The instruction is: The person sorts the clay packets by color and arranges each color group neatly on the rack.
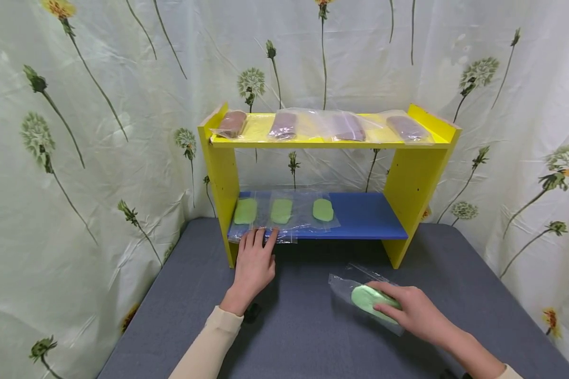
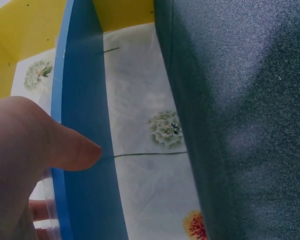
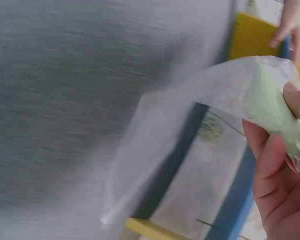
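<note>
Over the grey table, my right hand [image 1: 419, 310] grips a clear plastic bag with a light green, clay-like slab [image 1: 367, 299] inside. The right wrist view shows thumb and fingers round the green slab [image 3: 272, 107], and the bag's loose end [image 3: 145, 135] hangs away from the hand. My left hand [image 1: 255, 263] rests its extended fingertips on bag plastic at the front edge of the blue lower shelf [image 1: 367, 216]. Its thumb [image 2: 75, 150] lies by that edge in the left wrist view. On this shelf lie three bagged green slabs: left [image 1: 245, 211], middle [image 1: 281, 211] and right [image 1: 323, 209].
A yellow rack [image 1: 410, 184] carries the blue shelf between its side panels. Several bagged brownish and purple slabs [image 1: 284, 125] lie along its yellow top shelf. The dark grey table [image 1: 308, 337] stretches in front, and a flower-patterned curtain [image 1: 123, 158] hangs behind.
</note>
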The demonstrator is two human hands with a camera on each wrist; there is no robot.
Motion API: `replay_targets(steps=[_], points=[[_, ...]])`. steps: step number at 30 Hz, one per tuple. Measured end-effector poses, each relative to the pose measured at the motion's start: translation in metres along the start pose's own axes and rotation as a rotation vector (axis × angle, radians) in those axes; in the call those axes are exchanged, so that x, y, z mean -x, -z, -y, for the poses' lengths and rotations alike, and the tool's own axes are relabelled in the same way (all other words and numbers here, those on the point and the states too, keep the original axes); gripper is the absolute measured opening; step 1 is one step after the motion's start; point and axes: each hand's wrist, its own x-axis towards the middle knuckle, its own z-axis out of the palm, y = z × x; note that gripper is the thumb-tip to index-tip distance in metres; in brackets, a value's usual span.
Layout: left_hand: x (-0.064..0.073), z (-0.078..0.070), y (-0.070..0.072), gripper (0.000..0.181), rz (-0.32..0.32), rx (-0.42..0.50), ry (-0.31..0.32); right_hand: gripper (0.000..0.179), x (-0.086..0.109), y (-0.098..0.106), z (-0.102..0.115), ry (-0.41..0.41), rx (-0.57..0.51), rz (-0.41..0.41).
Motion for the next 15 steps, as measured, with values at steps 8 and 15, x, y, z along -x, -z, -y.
replay_targets(steps=[8,15], points=[[0.0,0.0,-0.001,0.066,-0.007,0.002,-0.002,0.046,-0.026,0.023,0.013,-0.001,-0.068,-0.064],[-0.001,0.0,0.0,0.068,0.012,-0.007,0.003,0.047,-0.055,0.043,0.021,0.03,-0.059,-0.108]])
